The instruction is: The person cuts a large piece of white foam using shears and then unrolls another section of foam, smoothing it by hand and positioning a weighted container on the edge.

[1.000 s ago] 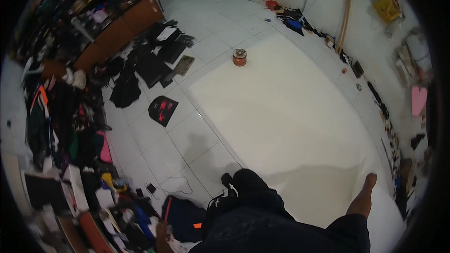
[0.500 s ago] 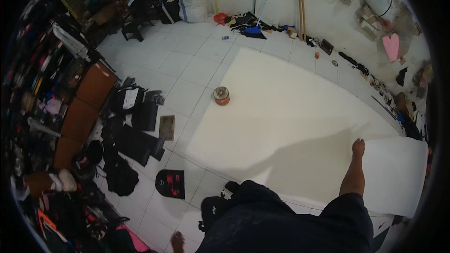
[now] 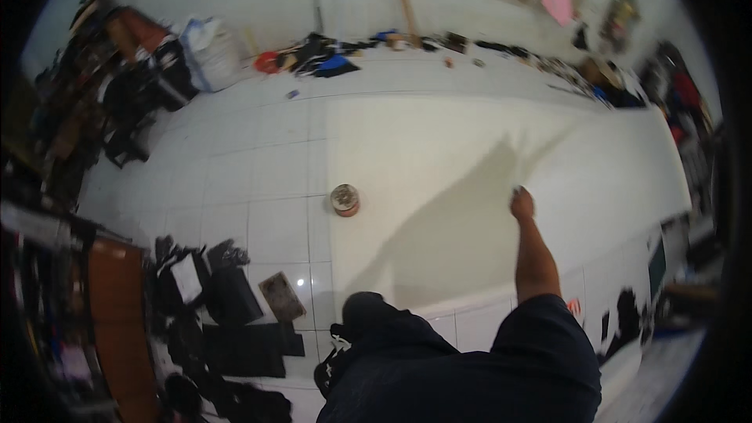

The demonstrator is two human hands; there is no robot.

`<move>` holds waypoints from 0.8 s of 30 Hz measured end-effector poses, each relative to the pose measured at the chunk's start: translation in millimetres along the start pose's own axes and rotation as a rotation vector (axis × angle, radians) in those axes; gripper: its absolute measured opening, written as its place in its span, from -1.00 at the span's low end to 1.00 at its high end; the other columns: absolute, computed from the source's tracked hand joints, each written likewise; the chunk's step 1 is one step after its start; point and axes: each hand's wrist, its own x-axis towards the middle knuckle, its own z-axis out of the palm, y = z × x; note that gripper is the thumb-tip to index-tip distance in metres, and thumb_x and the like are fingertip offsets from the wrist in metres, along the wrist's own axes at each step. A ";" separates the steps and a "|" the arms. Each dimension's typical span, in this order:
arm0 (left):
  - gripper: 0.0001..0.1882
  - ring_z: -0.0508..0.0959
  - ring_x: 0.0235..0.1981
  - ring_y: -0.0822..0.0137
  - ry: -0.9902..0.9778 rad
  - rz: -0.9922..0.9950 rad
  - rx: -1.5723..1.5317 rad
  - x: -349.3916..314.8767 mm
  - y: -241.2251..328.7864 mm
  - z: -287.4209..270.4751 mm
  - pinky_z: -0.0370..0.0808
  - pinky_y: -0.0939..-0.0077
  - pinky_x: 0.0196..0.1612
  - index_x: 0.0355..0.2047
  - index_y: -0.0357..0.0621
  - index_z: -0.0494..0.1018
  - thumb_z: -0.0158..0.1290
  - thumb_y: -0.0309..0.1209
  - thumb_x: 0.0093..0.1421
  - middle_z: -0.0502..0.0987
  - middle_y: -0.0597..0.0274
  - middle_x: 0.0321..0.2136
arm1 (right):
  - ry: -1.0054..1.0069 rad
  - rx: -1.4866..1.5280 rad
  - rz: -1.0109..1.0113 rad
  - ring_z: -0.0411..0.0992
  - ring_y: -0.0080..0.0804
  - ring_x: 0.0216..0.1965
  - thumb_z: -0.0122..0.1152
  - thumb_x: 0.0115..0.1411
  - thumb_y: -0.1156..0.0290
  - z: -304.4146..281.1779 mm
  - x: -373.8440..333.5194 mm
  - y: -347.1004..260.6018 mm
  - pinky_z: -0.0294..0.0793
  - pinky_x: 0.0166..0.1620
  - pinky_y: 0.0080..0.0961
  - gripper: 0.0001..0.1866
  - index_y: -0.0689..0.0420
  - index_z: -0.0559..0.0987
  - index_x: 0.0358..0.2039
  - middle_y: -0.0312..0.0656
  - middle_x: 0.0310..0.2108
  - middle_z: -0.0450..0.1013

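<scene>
A large cream-white sheet (image 3: 439, 149) lies spread over the tiled floor, its far right part paler and curving at the end. Over it I stretch out my right hand (image 3: 522, 202), fingers closed. Something small and pale sticks up from the fist, too blurred to name; the shadow of hand and arm falls on the sheet. Near the sheet's left edge stands a short round tin (image 3: 345, 200) with a mottled top and a reddish side. My left hand is out of view.
Black pieces of material (image 3: 243, 348) and a brown rectangular slab (image 3: 282, 296) lie on the floor at left, beside a brown cabinet (image 3: 117, 321). White sacks (image 3: 211, 55) and scraps (image 3: 337, 66) line the far wall. More clutter (image 3: 685, 102) stands at right.
My view has swung to the right. The roll at the sheet's right side now lies spread out farther. My left hand, earlier at the lower edge, has left the view.
</scene>
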 end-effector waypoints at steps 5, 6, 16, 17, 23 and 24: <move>-0.68 0.28 -0.71 0.39 0.048 0.487 0.009 198.0 124.9 -17.6 0.25 0.45 -0.60 -0.38 -0.30 0.55 -0.01 -0.26 0.24 0.38 0.24 -0.74 | 0.040 -0.035 0.156 0.39 0.07 -0.08 -0.09 0.26 0.21 -15.3 -36.0 -88.1 0.39 -0.02 -0.12 -0.61 0.13 0.42 0.02 0.12 -0.14 0.42; -0.69 0.27 -0.72 0.39 0.045 0.586 0.004 227.0 151.8 -18.1 0.24 0.45 -0.61 -0.39 -0.31 0.56 0.00 -0.27 0.23 0.37 0.24 -0.75 | 0.059 -0.008 0.143 0.40 0.08 -0.10 -0.06 0.25 0.19 -12.1 -46.2 -119.4 0.41 -0.05 -0.11 -0.61 0.08 0.44 0.01 0.11 -0.15 0.42; -0.71 0.35 -0.62 0.31 -1.187 0.905 0.329 304.5 443.1 300.5 0.30 0.38 -0.50 -0.34 -0.24 0.56 0.03 -0.25 0.17 0.44 0.17 -0.64 | -0.145 -0.023 0.278 0.39 -0.02 -0.11 -0.09 0.25 0.23 87.6 -59.3 -265.7 0.41 -0.09 -0.11 -0.68 -0.08 0.45 0.00 0.01 -0.15 0.37; -0.71 0.36 -0.61 0.30 -1.270 0.945 0.397 312.7 462.7 316.0 0.30 0.37 -0.49 -0.34 -0.24 0.56 0.03 -0.25 0.16 0.45 0.16 -0.63 | -0.173 -0.035 0.276 0.40 -0.04 -0.12 -0.09 0.25 0.23 96.6 -56.3 -288.5 0.42 -0.09 -0.14 -0.69 -0.07 0.46 -0.02 -0.01 -0.16 0.38; -0.71 0.41 -0.55 0.25 -1.605 1.203 0.663 352.8 571.8 369.0 0.34 0.34 -0.42 -0.31 -0.20 0.56 0.05 -0.24 0.12 0.49 0.11 -0.56 | -0.212 0.037 0.221 0.45 -0.07 -0.18 -0.05 0.24 0.16 94.8 -56.4 -372.3 0.46 -0.18 -0.14 -0.68 -0.09 0.49 -0.04 -0.07 -0.18 0.42; -0.71 0.41 -0.54 0.24 -1.639 1.238 0.703 362.9 587.5 379.5 0.34 0.33 -0.41 -0.30 -0.19 0.56 0.06 -0.23 0.12 0.50 0.11 -0.55 | -0.190 0.054 0.259 0.45 -0.07 -0.18 -0.05 0.24 0.16 93.9 -60.0 -384.0 0.46 -0.18 -0.14 -0.68 -0.09 0.49 -0.04 -0.07 -0.18 0.42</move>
